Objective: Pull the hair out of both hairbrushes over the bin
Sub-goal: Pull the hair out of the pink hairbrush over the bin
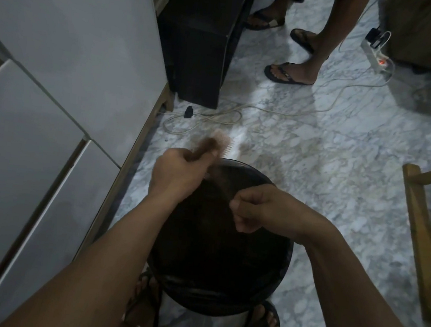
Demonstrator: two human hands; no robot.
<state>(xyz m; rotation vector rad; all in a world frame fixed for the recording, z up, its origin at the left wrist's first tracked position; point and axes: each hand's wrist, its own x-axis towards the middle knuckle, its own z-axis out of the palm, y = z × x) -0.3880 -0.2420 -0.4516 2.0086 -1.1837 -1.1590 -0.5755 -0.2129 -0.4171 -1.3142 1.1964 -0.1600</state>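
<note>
Marble floor [315, 174]; cable [214, 117] beyond bin [220, 298].

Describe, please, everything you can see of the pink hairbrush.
The hairbrush is pale pink, plastic by its look, motion-blurred. Short pale teeth show along its right edge. The left hand holds it above the far-left rim of the dark round bin; its handle is hidden. A brown hair clump clings to its near side.
</note>
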